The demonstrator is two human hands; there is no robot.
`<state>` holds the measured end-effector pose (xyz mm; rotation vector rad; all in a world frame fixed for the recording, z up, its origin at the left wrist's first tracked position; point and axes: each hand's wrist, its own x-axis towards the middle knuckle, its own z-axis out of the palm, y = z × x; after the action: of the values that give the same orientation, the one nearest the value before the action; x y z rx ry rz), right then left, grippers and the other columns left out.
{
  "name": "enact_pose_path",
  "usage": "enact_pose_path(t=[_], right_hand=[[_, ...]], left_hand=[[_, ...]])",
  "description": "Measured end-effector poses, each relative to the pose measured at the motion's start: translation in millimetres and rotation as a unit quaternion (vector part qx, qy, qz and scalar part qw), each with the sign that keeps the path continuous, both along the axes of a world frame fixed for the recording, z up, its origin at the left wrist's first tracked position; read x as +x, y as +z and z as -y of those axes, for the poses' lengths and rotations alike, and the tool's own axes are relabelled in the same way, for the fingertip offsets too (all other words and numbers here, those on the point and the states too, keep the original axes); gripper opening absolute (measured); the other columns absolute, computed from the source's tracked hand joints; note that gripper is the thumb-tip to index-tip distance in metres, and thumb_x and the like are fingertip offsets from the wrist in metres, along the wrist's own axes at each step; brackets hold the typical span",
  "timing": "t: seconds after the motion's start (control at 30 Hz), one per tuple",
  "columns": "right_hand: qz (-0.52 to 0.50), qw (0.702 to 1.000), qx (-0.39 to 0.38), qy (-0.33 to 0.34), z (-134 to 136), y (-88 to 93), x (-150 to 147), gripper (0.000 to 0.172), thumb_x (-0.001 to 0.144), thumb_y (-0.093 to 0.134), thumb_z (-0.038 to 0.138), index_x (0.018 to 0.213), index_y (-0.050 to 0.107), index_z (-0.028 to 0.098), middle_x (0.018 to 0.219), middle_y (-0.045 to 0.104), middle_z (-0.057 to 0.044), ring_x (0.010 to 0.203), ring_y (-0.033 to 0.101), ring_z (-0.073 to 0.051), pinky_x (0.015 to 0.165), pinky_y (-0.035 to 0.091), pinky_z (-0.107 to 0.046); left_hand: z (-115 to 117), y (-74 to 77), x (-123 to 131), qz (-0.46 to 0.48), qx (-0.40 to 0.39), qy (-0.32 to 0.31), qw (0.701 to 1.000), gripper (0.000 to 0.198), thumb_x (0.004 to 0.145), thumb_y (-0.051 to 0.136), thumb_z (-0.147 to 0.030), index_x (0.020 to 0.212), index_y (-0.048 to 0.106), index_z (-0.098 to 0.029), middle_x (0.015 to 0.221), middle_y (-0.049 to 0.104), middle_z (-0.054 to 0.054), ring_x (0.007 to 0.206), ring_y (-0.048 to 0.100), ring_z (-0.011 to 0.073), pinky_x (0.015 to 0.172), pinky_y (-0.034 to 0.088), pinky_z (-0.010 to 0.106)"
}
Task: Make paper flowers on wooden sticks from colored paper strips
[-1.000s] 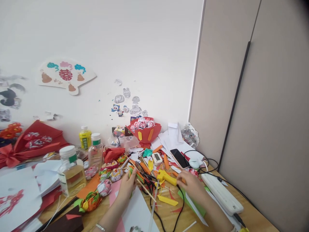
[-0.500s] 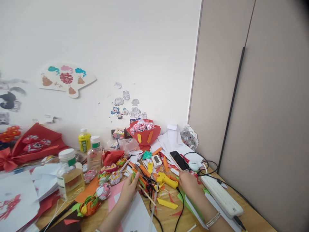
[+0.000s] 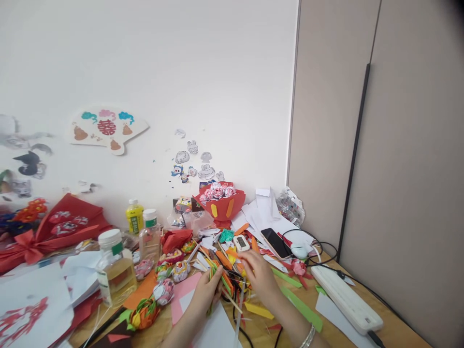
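My left hand is closed around a folded green and orange paper piece, and a thin wooden stick pokes out below it. Just to the right, my right hand has its fingers bent and drawn together near an orange-yellow scrap; whether they pinch anything is too small to make out. The yellow glue gun seen earlier is mostly hidden behind the right hand. A clear glue stick or strip runs down between the hands. Under the left hand lies a white paper sheet.
Paper flowers and a bottle of amber liquid stand at left. Behind the hands are a red paper bouquet, a small white timer and a phone. A white power strip with black cables lies at right.
My right hand has moved left from beside the phone to the paper piece in my left hand, uncovering a pink paper flower and covering the glue gun. The view has shifted slightly left.
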<state>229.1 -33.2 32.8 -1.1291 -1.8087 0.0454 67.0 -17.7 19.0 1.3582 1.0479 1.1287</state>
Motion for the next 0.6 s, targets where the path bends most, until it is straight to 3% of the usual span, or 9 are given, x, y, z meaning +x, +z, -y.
enact_pose_path(t=[0.1,0.23,0.33,0.5,0.6], right_hand=[[-0.03,0.997,-0.028,0.069,-1,-14.3,-17,0.025,0.088,0.04,0.016,0.099,0.062,0.021,0.095,0.063,-0.006,0.091,0.057,-0.018,0.081,0.045,-0.031],[-0.091,0.989,-0.074,0.094,-3,-29.3,-21,0.019,0.085,0.046,0.018,0.092,0.065,0.019,0.092,0.064,-0.006,0.087,0.059,-0.018,0.08,0.046,-0.031],[-0.135,0.983,-0.09,0.085,-3,-32.4,-20,0.017,0.082,0.05,0.019,0.088,0.067,0.019,0.089,0.066,-0.006,0.085,0.06,-0.019,0.079,0.047,-0.032],[-0.142,0.976,-0.106,0.124,-1,-33.1,-20,0.033,0.083,0.044,0.016,0.109,0.063,0.023,0.106,0.064,-0.007,0.102,0.057,-0.02,0.09,0.043,-0.035],[-0.149,0.972,-0.126,0.127,-3,-38.1,-21,0.033,0.08,0.046,0.014,0.105,0.065,0.023,0.105,0.064,-0.006,0.1,0.058,-0.02,0.089,0.045,-0.035]], left_hand=[[-1,-0.4,0,0.003,0.007,0.003,1.0,0.055,0.059,0.051,-0.073,0.053,0.034,-0.021,0.035,0.033,-0.012,0.031,0.024,0.0037,0.039,0.02,0.02],[-1,-0.9,2,-0.005,0.023,0.011,1.0,0.054,0.06,0.051,-0.073,0.053,0.035,-0.022,0.034,0.033,-0.012,0.031,0.025,0.0047,0.039,0.021,0.021],[0,-0.2,4,-0.013,0.025,0.012,1.0,0.053,0.058,0.052,-0.073,0.054,0.036,-0.022,0.034,0.033,-0.012,0.031,0.026,0.0055,0.038,0.021,0.021],[-1,-2.5,4,-0.028,0.039,0.013,0.999,0.051,0.059,0.051,-0.072,0.058,0.041,-0.021,0.036,0.035,-0.012,0.033,0.028,0.0065,0.038,0.023,0.021],[-4,-6.2,3,-0.042,0.056,0.022,0.997,0.049,0.06,0.053,-0.069,0.061,0.043,-0.021,0.04,0.037,-0.011,0.037,0.031,0.0075,0.04,0.026,0.021]])
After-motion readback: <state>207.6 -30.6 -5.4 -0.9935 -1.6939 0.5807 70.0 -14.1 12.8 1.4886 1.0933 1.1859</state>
